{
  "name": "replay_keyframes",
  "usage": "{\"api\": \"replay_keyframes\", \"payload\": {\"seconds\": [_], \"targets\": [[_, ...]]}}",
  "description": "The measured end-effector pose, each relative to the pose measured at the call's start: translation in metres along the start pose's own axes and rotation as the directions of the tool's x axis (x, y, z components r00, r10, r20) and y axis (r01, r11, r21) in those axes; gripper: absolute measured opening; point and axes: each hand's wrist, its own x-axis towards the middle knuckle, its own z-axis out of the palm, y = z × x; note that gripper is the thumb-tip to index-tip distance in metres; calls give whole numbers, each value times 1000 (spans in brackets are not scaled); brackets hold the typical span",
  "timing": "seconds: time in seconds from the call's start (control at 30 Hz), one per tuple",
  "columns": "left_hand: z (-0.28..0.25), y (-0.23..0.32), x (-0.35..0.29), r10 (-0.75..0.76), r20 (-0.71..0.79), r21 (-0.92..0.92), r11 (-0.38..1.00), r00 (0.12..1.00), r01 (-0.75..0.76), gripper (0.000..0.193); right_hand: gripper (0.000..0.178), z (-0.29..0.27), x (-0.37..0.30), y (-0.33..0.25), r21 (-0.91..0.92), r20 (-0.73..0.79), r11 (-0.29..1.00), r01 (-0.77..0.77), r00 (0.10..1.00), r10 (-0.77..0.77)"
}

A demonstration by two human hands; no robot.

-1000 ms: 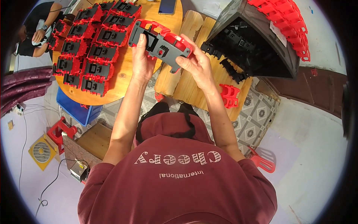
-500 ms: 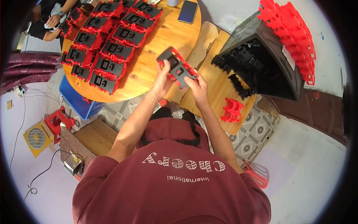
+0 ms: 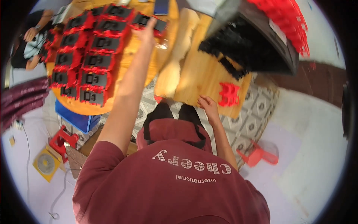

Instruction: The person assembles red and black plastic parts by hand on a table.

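Note:
My left hand (image 3: 146, 34) reaches far over the round table and grips a red-and-black plastic housing (image 3: 159, 25), thumb or finger across its dark face. That housing is at the right of rows of similar red-and-black housings (image 3: 106, 43). My right hand (image 3: 209, 107) is low at the near edge of the wooden board (image 3: 194, 80), fingers loosely bent and apart, with nothing seen in it. A bare red plastic frame (image 3: 228, 94) lies on the board just right of that hand.
A dark bin (image 3: 261, 48) tilts on the board, holding black parts (image 3: 233, 68) that spill from its mouth. Red frames (image 3: 285, 22) are stacked along its far side. A dark phone (image 3: 161, 6) lies at the table's far edge. Another person's hand (image 3: 30, 34) is at far left.
Both hands held the housing over the board's left side; my left hand has carried it far left to the rows. My right hand has let go and drawn back toward me. The view has shifted.

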Motion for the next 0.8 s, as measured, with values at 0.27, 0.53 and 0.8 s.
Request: {"api": "replay_keyframes", "payload": {"seconds": [0.27, 0.53, 0.8], "targets": [[3, 24, -3, -253, -145, 144, 951, 957, 273, 127, 63, -135, 19, 91, -338, -575, 939, 56, 778, -253], [-13, -24, -214, -291, 80, 662, 731, 953, 168, 57, 79, -191, 95, 117, -860, -416, 432, -270, 861, -291], [32, -138, -357, -872, 255, 882, 387, 418, 270, 64, 60, -206, 110, 105, 84, -230, 981, 173, 962, -149]]}}
